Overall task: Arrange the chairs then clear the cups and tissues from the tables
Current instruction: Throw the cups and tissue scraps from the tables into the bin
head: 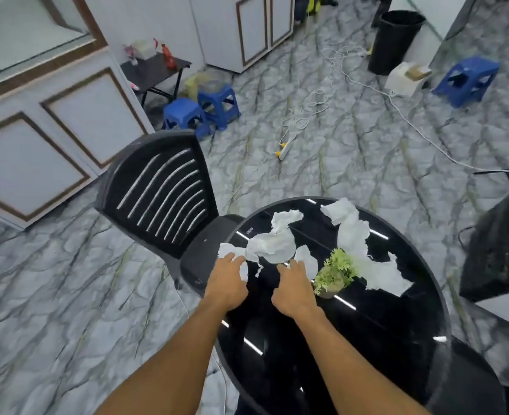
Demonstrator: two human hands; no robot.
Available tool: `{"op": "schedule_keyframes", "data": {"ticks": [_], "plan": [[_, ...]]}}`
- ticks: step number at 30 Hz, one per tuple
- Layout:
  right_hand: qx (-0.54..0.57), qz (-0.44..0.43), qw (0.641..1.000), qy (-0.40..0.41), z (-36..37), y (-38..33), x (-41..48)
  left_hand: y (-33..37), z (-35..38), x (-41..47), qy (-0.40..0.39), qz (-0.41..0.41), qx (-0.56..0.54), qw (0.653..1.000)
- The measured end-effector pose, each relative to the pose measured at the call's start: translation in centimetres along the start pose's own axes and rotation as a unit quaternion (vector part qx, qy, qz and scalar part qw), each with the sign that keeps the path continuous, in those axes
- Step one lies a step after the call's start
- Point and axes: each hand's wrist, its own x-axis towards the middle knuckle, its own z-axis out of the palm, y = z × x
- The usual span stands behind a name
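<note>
Several torn tissues (272,244) lie on the black table (396,324) around the potted plant (334,274). Left of it, the left hand (227,283) pinches one; the right hand (295,287) touches another, its grip unclear.

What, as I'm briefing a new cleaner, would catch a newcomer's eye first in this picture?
The torn white tissues strewn over the glossy round black table stand out first, with the left hand and right hand reaching their nearest pieces. Next come the small green potted plant among them and the black slatted chair pushed against the table's far left edge.
</note>
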Motion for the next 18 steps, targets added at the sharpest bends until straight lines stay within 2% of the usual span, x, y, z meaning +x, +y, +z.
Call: {"op": "schedule_keyframes", "data": {"ticks": [4, 8, 13, 16, 18], "plan": [[-0.028, 0.084, 0.996, -0.005, 1.6, -0.4, 2.7, -2.9, 0.3, 4.3, -0.057, 0.029, 0.069, 0.996], [-0.028, 0.121, 0.992, -0.006, 2.9, 0.3, 3.5, -4.7, 1.6, 5.8, -0.073, 0.055, 0.058, 0.994], [0.019, 0.179, 0.983, 0.028, 3.1, 0.3, 4.7, -5.4, 0.9, 5.9, -0.014, 0.052, 0.025, 0.998], [0.020, 0.192, 0.979, 0.062, 3.8, 0.7, 5.4, -5.3, -0.3, 6.1, 0.064, 0.092, -0.054, 0.992], [0.039, 0.201, 0.975, 0.081, 4.1, 0.9, 5.6, -4.4, -0.7, 7.5, 0.073, 0.121, -0.071, 0.987]]}}
